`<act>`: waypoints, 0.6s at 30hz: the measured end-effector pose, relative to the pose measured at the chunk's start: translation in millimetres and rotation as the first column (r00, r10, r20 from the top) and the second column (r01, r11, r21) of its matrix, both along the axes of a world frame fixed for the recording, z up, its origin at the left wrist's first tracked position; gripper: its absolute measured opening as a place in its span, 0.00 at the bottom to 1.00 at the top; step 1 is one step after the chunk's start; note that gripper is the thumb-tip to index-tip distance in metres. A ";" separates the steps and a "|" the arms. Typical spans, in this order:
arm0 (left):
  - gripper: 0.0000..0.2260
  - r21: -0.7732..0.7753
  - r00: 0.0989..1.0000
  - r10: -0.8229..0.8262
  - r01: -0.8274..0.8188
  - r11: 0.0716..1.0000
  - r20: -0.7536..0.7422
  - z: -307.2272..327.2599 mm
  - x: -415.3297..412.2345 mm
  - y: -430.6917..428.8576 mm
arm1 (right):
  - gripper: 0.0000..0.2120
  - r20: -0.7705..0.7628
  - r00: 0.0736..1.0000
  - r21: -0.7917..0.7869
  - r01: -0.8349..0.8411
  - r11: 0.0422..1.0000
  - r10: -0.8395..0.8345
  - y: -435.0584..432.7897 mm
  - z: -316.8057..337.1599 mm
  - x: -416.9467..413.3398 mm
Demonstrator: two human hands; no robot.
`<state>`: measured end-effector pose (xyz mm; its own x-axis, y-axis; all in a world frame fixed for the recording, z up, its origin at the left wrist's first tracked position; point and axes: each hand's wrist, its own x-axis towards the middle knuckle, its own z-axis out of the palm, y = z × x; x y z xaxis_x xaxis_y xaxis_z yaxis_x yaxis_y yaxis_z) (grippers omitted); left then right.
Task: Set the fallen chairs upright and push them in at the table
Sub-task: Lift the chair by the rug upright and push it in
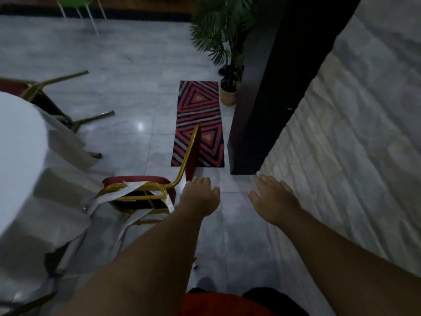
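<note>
A fallen chair [159,182] with a gold frame and red padding lies on the floor beside the table, its backrest pointing away over the rug. A loose white chair cover is tangled in its frame. My left hand [200,196] reaches down just right of the chair's seat, close to the base of the backrest, fingers apart, holding nothing. My right hand [273,198] hovers open over the bare floor further right. A second fallen chair [52,96] lies at the left behind the table, gold legs sticking out. The round table with a white cloth [20,151] fills the left edge.
A red, black and grey patterned rug [198,103] lies ahead. A potted palm [229,87] stands by a dark pillar [262,99]. A white textured wall [353,133] runs along the right. A green chair [79,5] stands far back. The floor is glossy grey tile.
</note>
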<state>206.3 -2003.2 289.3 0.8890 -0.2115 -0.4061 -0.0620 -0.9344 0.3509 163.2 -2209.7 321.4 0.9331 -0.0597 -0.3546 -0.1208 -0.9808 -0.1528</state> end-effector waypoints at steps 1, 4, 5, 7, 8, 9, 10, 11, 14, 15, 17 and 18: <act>0.26 0.002 1.000 0.009 -0.009 1.000 -0.004 -0.6 16.5 -4.8 | 0.30 0.008 1.000 0.008 -0.011 1.000 0.011 -4.4 -1.8 19.7; 0.27 -0.009 0.997 0.076 -0.076 0.997 -0.013 -7.2 68.5 -15.0 | 0.30 -0.037 0.997 0.001 -0.075 0.997 0.075 -16.5 -10.4 82.5; 0.27 -0.009 0.995 0.102 -0.102 0.995 -0.015 -8.1 85.4 -17.3 | 0.31 -0.052 0.994 -0.004 -0.100 0.995 0.099 -20.7 -15.3 105.1; 0.26 -0.006 0.987 0.161 -0.161 0.987 -0.008 -11.8 117.8 -21.0 | 0.31 -0.064 0.985 -0.007 -0.160 0.987 0.159 -26.5 -24.9 150.7; 0.24 -0.004 0.980 0.197 -0.197 0.980 -0.004 -12.8 133.5 -23.3 | 0.31 -0.069 0.979 0.000 -0.193 0.981 0.193 -28.1 -27.4 173.8; 0.22 -0.003 0.972 0.236 -0.236 0.972 -0.004 -13.0 147.8 -25.9 | 0.31 -0.077 0.972 0.014 -0.223 0.975 0.224 -29.4 -28.4 195.9; 0.21 -0.004 0.962 0.274 -0.274 0.962 -0.006 -13.8 161.8 -28.5 | 0.31 -0.081 0.963 0.028 -0.254 0.967 0.256 -30.1 -27.8 217.0; 0.20 -0.003 0.951 0.310 -0.310 0.951 -0.010 -15.0 175.0 -31.0 | 0.31 -0.082 0.953 0.034 -0.290 0.956 0.292 -30.8 -27.4 237.1; 0.21 -0.004 0.917 0.398 -0.398 0.917 -0.020 -26.2 211.4 -36.9 | 0.31 -0.104 0.908 0.018 -0.406 0.914 0.406 -30.5 -32.0 296.6; 0.21 -0.011 0.907 0.420 -0.421 0.907 -0.028 -29.9 221.8 -37.5 | 0.31 -0.118 0.893 0.013 -0.436 0.900 0.434 -28.2 -35.0 315.3; 0.23 -0.017 0.880 0.473 -0.474 0.881 -0.038 -35.7 239.6 -35.3 | 0.31 -0.141 0.859 0.013 -0.495 0.869 0.491 -17.8 -40.5 346.5; 0.23 -0.008 0.868 0.495 -0.495 0.869 -0.041 -39.0 248.6 -32.0 | 0.31 -0.150 0.841 0.019 -0.524 0.851 0.521 -9.8 -43.5 361.2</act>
<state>454.9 -2035.2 250.4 0.8636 0.2451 -0.4406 0.4202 -0.8328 0.3604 524.4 -2219.5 277.9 0.7668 0.4131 -0.4912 0.3915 -0.9075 -0.1521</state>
